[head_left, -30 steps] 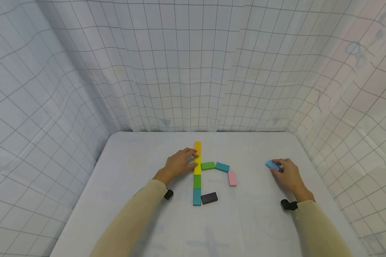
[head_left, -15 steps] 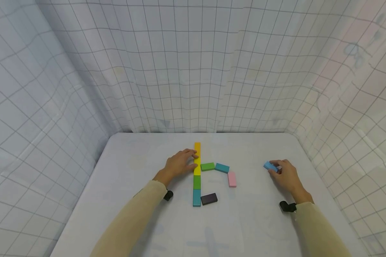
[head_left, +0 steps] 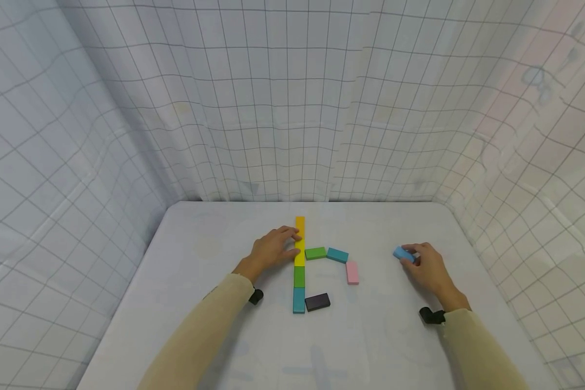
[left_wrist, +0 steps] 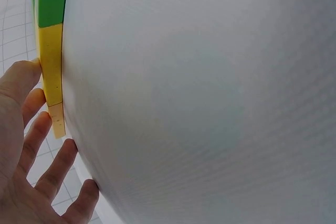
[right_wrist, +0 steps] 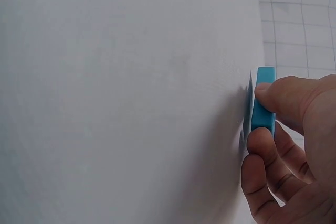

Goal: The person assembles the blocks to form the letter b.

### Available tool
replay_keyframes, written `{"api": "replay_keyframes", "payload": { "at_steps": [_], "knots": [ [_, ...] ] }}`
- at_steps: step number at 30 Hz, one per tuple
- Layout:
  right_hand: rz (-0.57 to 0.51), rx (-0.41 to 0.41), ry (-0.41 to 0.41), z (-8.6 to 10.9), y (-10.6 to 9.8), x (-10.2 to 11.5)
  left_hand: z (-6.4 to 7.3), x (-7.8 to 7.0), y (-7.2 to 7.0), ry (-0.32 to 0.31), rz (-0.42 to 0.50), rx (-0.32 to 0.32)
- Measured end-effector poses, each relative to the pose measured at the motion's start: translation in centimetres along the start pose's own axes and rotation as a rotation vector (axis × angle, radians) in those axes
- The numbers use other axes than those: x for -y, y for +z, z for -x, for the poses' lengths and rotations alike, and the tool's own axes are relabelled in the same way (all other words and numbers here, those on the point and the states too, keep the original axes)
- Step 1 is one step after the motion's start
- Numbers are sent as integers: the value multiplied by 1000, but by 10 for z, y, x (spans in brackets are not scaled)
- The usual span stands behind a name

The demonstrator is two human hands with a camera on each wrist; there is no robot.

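Observation:
Between thumb and fingers, my right hand (head_left: 428,266) pinches a light blue block (right_wrist: 265,98), which has a shadow beside it on the table in the right wrist view. My left hand (head_left: 272,248) has its fingers spread, with thumb and fingertips right at the yellow blocks (left_wrist: 51,64). Those yellow blocks head a straight column that continues nearer with a green block (head_left: 299,276) and a teal block (head_left: 299,300). Curving right from the column are a second green block (head_left: 315,253), another teal block (head_left: 338,255) and a pink block (head_left: 352,273).
A black block (head_left: 318,302) lies slightly angled at the column's near end, on its right. Everything rests on a white table (head_left: 175,325). White gridded curtains (head_left: 283,108) enclose it at the back and both sides.
The right hand has moved a little to the left, carrying the light blue block toward the arrangement. The left hand and the blocks on the table have stayed in place.

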State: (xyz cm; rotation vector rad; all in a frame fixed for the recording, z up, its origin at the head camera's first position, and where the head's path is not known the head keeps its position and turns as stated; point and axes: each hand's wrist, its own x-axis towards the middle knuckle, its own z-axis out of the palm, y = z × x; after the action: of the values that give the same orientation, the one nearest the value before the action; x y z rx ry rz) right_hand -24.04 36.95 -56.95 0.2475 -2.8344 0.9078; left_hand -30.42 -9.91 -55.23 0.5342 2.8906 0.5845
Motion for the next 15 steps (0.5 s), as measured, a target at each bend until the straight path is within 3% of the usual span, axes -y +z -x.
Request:
{"api": "replay_keyframes", "payload": {
  "at_steps": [15],
  "knots": [
    [-31, 18, -14, 1, 8, 19, 0, -1, 1, -4, -8, -5]
  ]
}}
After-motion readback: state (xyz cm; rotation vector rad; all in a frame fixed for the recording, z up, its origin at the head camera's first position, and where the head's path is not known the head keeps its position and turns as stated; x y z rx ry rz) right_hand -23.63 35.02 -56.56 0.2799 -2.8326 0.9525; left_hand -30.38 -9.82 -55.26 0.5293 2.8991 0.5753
